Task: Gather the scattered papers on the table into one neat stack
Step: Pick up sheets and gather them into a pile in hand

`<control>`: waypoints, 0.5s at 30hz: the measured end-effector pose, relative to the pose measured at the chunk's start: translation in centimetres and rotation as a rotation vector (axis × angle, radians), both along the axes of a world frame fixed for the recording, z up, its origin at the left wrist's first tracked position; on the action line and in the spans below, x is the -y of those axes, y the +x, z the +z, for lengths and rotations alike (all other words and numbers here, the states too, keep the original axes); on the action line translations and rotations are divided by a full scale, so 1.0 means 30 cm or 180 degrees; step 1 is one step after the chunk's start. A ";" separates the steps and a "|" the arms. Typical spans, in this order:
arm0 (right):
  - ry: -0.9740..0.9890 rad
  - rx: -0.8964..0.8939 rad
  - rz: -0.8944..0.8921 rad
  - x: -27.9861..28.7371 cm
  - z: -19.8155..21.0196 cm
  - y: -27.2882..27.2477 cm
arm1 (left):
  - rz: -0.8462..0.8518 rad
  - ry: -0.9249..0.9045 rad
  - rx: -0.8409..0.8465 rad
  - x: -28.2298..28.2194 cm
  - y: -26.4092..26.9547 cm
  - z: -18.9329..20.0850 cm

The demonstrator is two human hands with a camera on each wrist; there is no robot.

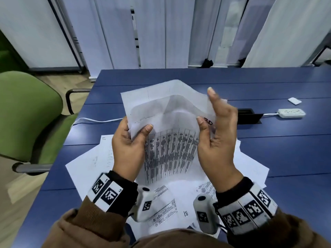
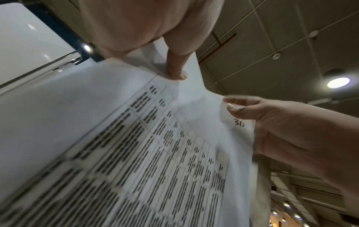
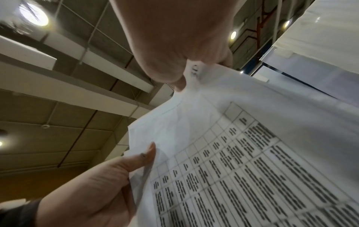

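Both hands hold a bundle of sheets (image 1: 170,122) up above the blue table (image 1: 268,140).

The front sheet carries a printed grid of text and a handwritten "30" at its 2 o'clock corner. The left hand (image 1: 127,147) pinches the bundle's 9 o'clock edge, thumb on the front; the right hand (image 1: 215,140) grips the 3 o'clock edge, thumb on the front, forefinger raised. Loose papers (image 1: 86,169) lie overlapping on the table beneath, at 6 o'clock. A white power strip (image 1: 291,113) rests at 3 o'clock, a green chair (image 1: 26,113) at 9 o'clock.
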State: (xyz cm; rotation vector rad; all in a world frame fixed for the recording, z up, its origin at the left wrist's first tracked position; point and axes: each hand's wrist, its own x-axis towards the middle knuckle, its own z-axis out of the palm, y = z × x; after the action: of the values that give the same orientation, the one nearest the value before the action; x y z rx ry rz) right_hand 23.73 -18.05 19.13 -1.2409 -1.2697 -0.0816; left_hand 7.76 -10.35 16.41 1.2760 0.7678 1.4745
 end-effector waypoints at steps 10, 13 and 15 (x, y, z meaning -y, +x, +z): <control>-0.0835 0.0110 -0.0328 0.030 -0.053 0.017 | -0.0196 -0.0273 -0.0256 0.016 -0.043 -0.077; -0.0520 0.0074 -0.0324 0.034 -0.040 0.022 | -0.0260 -0.0378 -0.0289 0.015 -0.052 -0.094; -0.0517 0.0125 -0.0274 0.037 -0.027 0.028 | -0.0300 -0.0423 -0.0306 0.015 -0.056 -0.101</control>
State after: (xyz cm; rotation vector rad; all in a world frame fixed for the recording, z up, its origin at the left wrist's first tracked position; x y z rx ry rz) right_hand 24.57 -19.15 18.32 -1.4401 -1.2762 -0.0663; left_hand 6.08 -10.81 13.37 1.2713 0.8433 1.2734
